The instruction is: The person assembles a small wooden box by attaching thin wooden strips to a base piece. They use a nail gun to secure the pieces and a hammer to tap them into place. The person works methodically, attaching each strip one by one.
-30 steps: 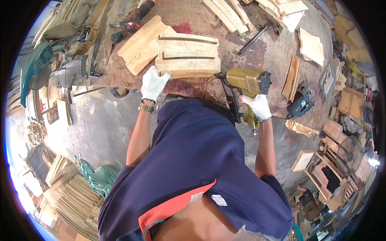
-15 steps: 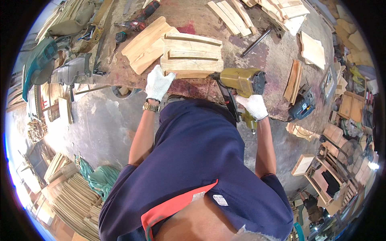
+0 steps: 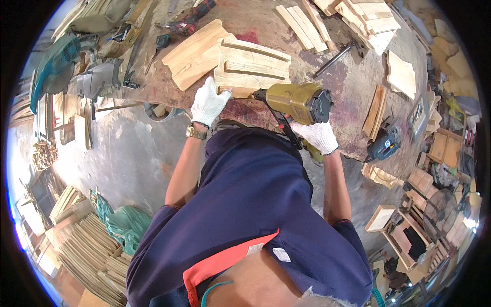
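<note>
A pale wooden panel [image 3: 250, 65] lies at the near edge of the workbench, with raised strips running along it. My left hand [image 3: 210, 104], in a white knit glove, grips the panel's near left corner, the thumb along its front edge. In my gloved right hand [image 3: 318, 137] is an olive-yellow nail gun [image 3: 291, 101]. Its nose points left and rests at the strip on the panel's near edge, a short way from my left thumb. The gun's body covers the panel's near right corner, and my right fingers are partly hidden around the handle.
Flat boards [image 3: 197, 53] lie left of the panel, near a cordless drill [image 3: 184, 25]. A hammer [image 3: 335, 60], wood strips [image 3: 302, 28] and a jigsaw [image 3: 384, 143] lie to the right. At the far left stands a teal circular saw [image 3: 55, 66]. Stacked slats [image 3: 89, 256] sit at lower left.
The nail gun has shifted left along the panel's near edge, closer to my left hand, and its body now overlaps the panel's right corner. My left hand keeps its grip.
</note>
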### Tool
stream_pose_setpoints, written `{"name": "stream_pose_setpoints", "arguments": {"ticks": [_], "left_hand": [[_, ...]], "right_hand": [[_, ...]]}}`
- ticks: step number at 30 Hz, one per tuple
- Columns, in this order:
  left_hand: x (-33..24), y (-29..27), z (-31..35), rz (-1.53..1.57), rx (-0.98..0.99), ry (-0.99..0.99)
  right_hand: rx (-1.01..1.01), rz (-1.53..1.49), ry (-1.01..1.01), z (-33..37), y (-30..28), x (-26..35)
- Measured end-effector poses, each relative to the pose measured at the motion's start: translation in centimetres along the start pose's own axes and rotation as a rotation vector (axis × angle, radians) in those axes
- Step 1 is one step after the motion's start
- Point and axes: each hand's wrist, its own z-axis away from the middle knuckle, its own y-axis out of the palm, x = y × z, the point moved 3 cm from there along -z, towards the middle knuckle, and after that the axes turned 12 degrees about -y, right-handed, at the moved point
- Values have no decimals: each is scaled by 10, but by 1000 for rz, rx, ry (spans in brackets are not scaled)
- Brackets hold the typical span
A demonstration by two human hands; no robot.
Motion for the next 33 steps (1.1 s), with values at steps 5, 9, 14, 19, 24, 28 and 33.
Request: {"name": "stream_pose_setpoints", "arguments": {"ticks": [5, 9, 14, 19, 24, 28, 33], "left_hand": [[0, -4, 0, -82, 0, 32], [-2, -4, 2, -121, -62, 68], [2, -2, -1, -107, -26, 30], [-5, -21, -1, -55, -46, 8], [-53, -92, 0, 167, -126, 70], [-113, -102, 18, 125, -155, 382], [-157, 10, 40, -262, 66, 847]], "right_hand": [[36, 129, -88, -15, 16, 8], [80, 239, -161, -24, 23, 14], [95, 353, -132, -28, 26, 19], [-111, 157, -74, -11, -1, 14], [-417, 553, -153, 21, -75, -9], [-738, 1056, 70, 35, -129, -54], [-712, 1155, 192, 44, -140, -107]]}}
